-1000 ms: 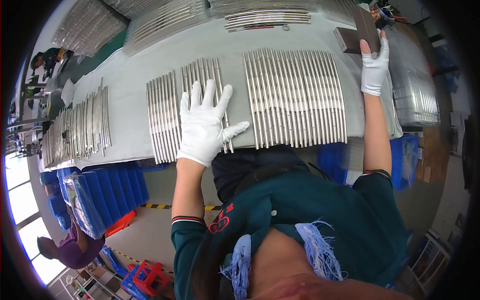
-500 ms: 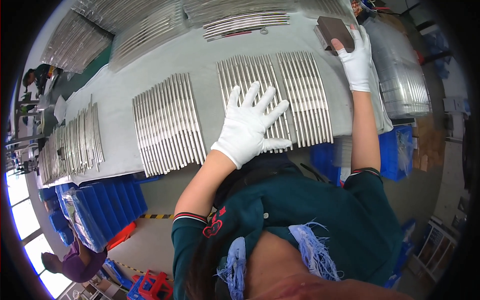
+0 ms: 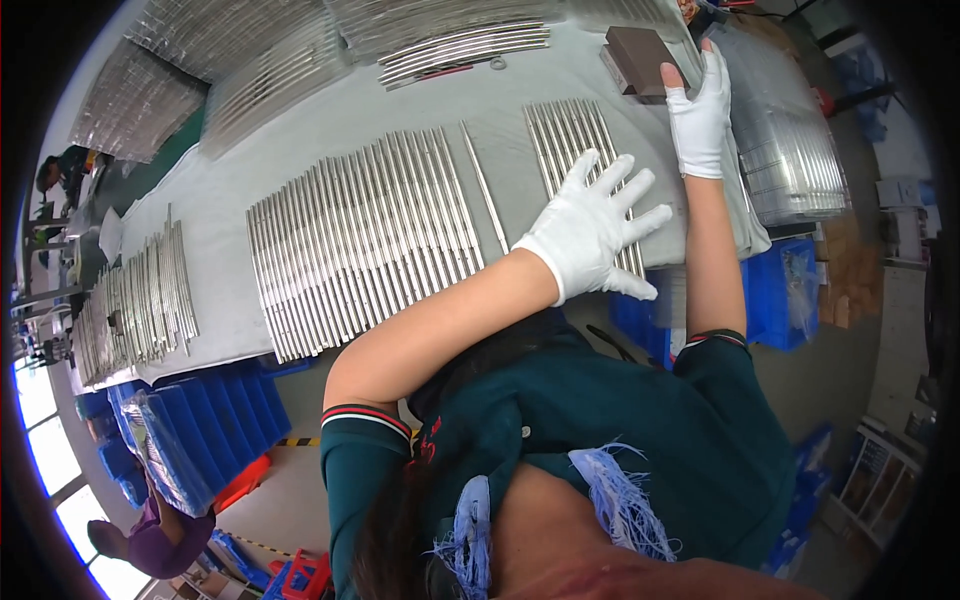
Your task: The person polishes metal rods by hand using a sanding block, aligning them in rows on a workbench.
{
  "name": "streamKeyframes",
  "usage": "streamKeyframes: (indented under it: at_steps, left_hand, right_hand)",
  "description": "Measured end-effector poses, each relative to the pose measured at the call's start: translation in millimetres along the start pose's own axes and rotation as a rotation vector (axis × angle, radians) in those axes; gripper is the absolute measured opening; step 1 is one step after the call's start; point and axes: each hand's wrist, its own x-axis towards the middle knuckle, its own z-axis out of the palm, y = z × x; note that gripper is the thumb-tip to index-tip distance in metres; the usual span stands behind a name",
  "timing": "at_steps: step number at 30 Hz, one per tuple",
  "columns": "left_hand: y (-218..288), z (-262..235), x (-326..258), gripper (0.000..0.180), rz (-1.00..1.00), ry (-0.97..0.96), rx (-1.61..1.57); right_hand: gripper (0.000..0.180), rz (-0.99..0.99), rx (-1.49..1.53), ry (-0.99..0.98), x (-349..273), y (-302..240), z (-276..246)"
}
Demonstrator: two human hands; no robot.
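Observation:
In a white glove with its fingers spread, my left hand [image 3: 590, 235] lies over the right group of thin metal rods [image 3: 572, 135]. The palm covers part of these rods. A wider row of rods [image 3: 360, 240] lies side by side to the left, partly behind my left forearm. One single rod [image 3: 484, 188] lies apart between the two groups. My right hand [image 3: 700, 125], gloved with bare thumb and index tips, is open at the right edge of a brown block [image 3: 645, 62]. Whether its thumb touches the block I cannot tell.
Uneven rods [image 3: 140, 300] lie at the table's left end. Plastic-wrapped rod bundles [image 3: 275, 85] and several loose rods [image 3: 465, 52] lie along the back. Clear plastic packs [image 3: 785, 140] stand at right. Blue bins [image 3: 215, 420] sit below; a person in purple [image 3: 160, 535] is at lower left.
My left hand has moved right, from the middle rods to the right group. Most middle rods now lie against the left row, with one left apart. My right hand's fingers have drawn off the block's top.

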Motion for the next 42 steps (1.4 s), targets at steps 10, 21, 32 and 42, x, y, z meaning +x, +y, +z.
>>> streamKeyframes:
  at_steps: [10, 21, 32, 42]
  left_hand:
    - [-10, -2, -33, 0.097, -0.112, -0.071, 0.013]
    - [15, -34, -121, 0.091, -0.345, -0.051, -0.009]
    - [2, -52, -218, 0.094, -0.698, 0.047, 0.208]
    - [2, -47, -235, 0.098, -0.795, 0.134, 0.267]
  right_hand:
    - [0.068, 0.064, 0.047, 0.016, -1, -3, -4]
    - [0.066, 0.083, 0.157, -0.052, 0, -9, 3]
    - [0.071, -0.035, 0.204, -0.023, 2, -29, -2]
    - [0.087, -0.784, 0.548, -0.946, -31, -169, -12]
